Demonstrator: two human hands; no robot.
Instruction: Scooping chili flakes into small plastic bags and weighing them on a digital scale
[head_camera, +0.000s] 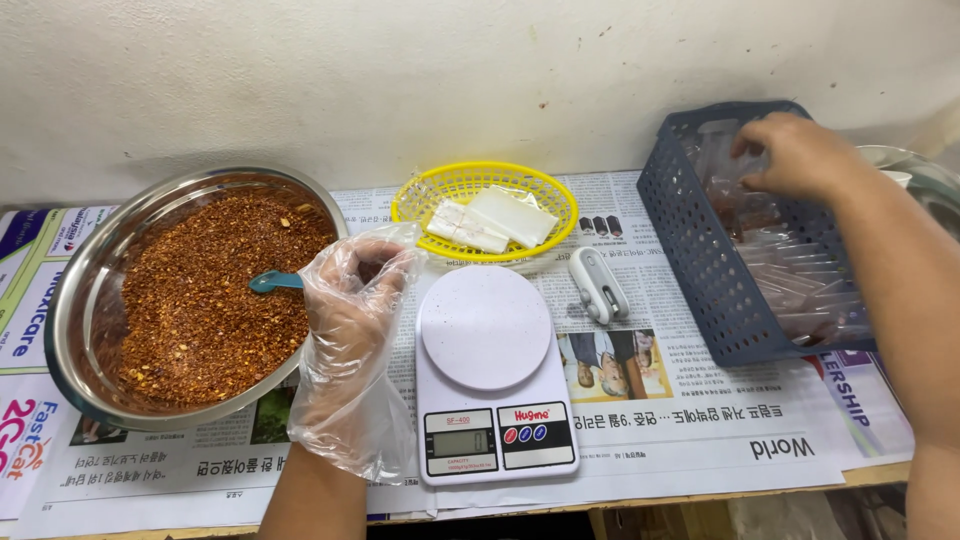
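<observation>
My left hand (350, 310) wears a loose clear plastic glove and hovers between the steel bowl (80, 290) and the white kitchen scale (487, 375), fingers slightly curled, holding nothing. The bowl is full of red chili flakes (200, 300) with a teal spoon handle (275, 282) sticking out just left of my fingers. My bare right hand (795, 155) reaches into the dark blue plastic basket (700, 260) at the right and rests on the filled clear packets (800, 290) inside; whether it grips one is hidden.
A yellow oval basket (440, 195) holding bundles of empty clear bags stands behind the scale. A small white handheld sealer (598, 284) lies right of the scale. Newspaper covers the tabletop; a wall rises directly behind.
</observation>
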